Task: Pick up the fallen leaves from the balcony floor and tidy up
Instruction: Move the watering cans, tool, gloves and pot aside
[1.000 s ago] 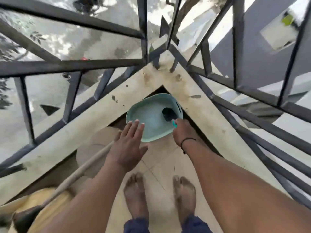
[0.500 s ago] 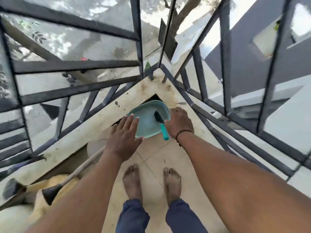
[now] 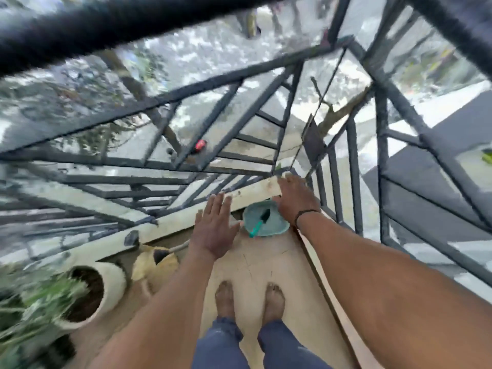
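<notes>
the left hand (image 3: 215,230) is spread flat, fingers (image 3: 216,206) straight and together, palm down; it holds nothing and hovers over the floor tiles (image 3: 255,265) just left of the teal basin (image 3: 271,227). the right hand (image 3: 295,198) is extended palm down above the far edge of the basin and the corner of the ledge (image 3: 255,194); its fingers look straight and nothing is visible in them, though motion blur makes contact with the ledge hard to confirm. a dark band (image 3: 306,213) circles the right wrist.

the teal basin sits on the floor in the balcony corner, against the ledge. inside it lies a small trowel (image 3: 259,222) with a dark blade and a teal handle, the handle projecting over the near rim. no leaves can be distinguished inside the basin at this sharpness.

two bare feet (image 3: 249,299) stand on the tiles below the basin, with blue trouser legs (image 3: 239,342) at the frame bottom. a dark metal railing (image 3: 202,121) encloses the corner. at lower left a white pot (image 3: 111,283) with soil and green foliage stands on the floor, a yellowish object (image 3: 149,265) beside it.
</notes>
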